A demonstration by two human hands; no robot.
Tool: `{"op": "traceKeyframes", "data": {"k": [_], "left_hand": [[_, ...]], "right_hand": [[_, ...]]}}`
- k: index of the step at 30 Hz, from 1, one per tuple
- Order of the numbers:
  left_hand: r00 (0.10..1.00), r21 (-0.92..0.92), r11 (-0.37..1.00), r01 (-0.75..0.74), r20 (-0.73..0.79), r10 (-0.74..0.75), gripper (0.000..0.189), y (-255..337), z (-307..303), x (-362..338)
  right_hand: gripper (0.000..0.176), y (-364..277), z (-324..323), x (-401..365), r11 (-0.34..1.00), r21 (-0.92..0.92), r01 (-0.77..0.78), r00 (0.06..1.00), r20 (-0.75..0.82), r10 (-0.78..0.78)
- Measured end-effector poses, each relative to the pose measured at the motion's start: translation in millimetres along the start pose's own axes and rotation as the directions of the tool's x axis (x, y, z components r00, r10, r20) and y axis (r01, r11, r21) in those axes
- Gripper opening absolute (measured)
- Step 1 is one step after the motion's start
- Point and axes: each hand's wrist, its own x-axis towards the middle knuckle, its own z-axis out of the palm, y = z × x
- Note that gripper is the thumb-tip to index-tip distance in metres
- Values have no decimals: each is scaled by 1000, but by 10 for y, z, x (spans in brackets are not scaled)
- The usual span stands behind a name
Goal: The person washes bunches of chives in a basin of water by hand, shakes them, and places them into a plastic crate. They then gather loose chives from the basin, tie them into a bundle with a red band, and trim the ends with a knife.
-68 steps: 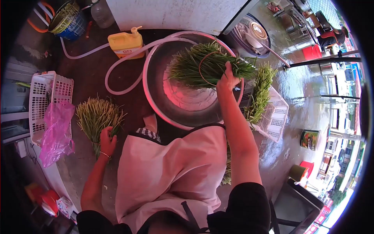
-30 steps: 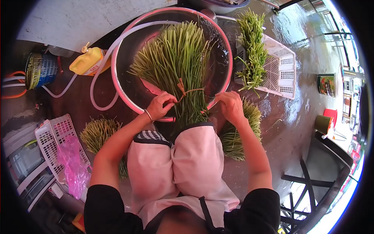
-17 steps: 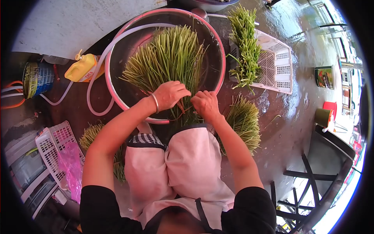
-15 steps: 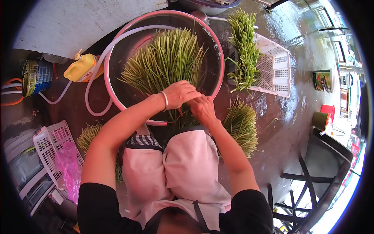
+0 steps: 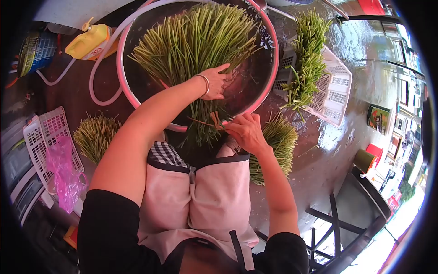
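Observation:
A large bundle of long green vegetable stems (image 5: 191, 45) lies in the round, pink-rimmed tub (image 5: 274, 68), cut ends fanned away from me and leafy ends towards my knees. My left hand (image 5: 215, 82), a bangle at its wrist, rests on the bundle's right side with fingers spread. To its lower right, my right hand (image 5: 246, 132) pinches a thin reddish-brown strip (image 5: 215, 120) that runs left across the leafy part. Whether the strip passes under the bundle is hidden.
Stem bundles stand on the floor at right (image 5: 276, 150) and left (image 5: 95, 137). More stems (image 5: 308, 59) lie over a white crate (image 5: 335, 91). A hose (image 5: 94, 86) curves beside the tub, near a yellow jug (image 5: 89, 43). A pink bag (image 5: 66, 173) hangs on another crate (image 5: 34, 137).
My hands, together over the bundle before, are now apart. The left has opened onto the stems; the right has moved down with the strip. The view has shifted.

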Motion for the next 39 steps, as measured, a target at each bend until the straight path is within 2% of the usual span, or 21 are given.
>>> {"op": "traceKeyframes", "data": {"k": [1,4,5,6,8,10,12,13,16,17,18,20,23,25,27,28,30,33,34,37,39], "left_hand": [[995,18,1000,0,-98,2,47,-53,136,12],[998,2,1000,14,-59,-14,49,-129,111,-70],[995,-36,999,1,-104,-5,49,-140,103,-109],[994,-25,1000,9,-113,-11,48,-147,105,-112],[991,-1,1000,16,-133,-17,47,-159,129,-103],[967,-31,999,19,-254,-26,44,-212,349,-52],[970,7,1000,-11,-245,12,40,-192,158,-154],[966,9,1000,-22,-256,23,38,-176,93,-186],[959,-47,999,-27,-283,13,31,-121,1,-293],[937,-59,998,-30,-350,7,29,-88,-42,-332],[912,-78,997,-23,-410,-11,27,-64,-67,-396],[861,-83,996,-13,-508,-31,27,-25,-117,-516],[809,-101,994,41,-581,-92,26,46,-348,-784],[783,-98,991,96,-607,-136,27,137,-543,-1027],[731,-159,985,68,-663,-158,29,137,-563,-1267],[717,-187,981,58,-676,-171,29,157,-612,-1440],[690,-291,954,71,-676,-258,29,220,-722,-1748],[628,-498,856,142,-623,-466,28,224,-669,-2212],[599,-558,817,143,-608,-521,28,187,-617,-2270],[445,-882,412,228,-282,-850,30,-59,-116,-2308],[264,-932,267,244,-201,-943,46,-371,724,-2164]], "right_hand": [[13,7,-57,-61,1000,6,-5,999,-38,5],[14,111,-303,-350,994,22,-105,994,-25,105],[12,133,-402,-441,987,112,-115,992,-30,119],[12,141,-466,-546,944,256,-208,973,-44,227],[12,145,-590,-774,774,524,-355,898,-40,439],[13,268,-786,-1055,761,524,-381,850,-126,512],[13,344,-1055,-1460,708,564,-425,763,-197,615],[14,379,-1238,-1688,717,527,-457,730,-238,640],[13,552,-2009,-2544,679,340,-651,555,-397,731],[11,647,-2301,-2914,589,218,-778,419,-519,745],[21,751,-2604,-3333,498,96,-862,334,-633,699],[36,795,-3031,-3895,400,121,-909,93,-875,476],[48,630,-3097,-4035,450,84,-889,130,-896,425],[41,450,-2726,-3783,532,161,-831,264,-728,632],[28,201,-2239,-3324,602,223,-767,471,-443,763],[26,18,-2026,-3044,670,237,-703,598,-312,738],[25,-150,-1623,-2599,761,223,-609,743,-173,646],[23,-334,-1272,-1885,835,269,-481,838,-141,528],[22,-369,-1187,-1645,843,322,-432,860,-133,492],[26,-353,-924,-805,827,466,-315,907,-108,407],[30,-116,-691,-232,788,537,-301,922,-48,384]]}}
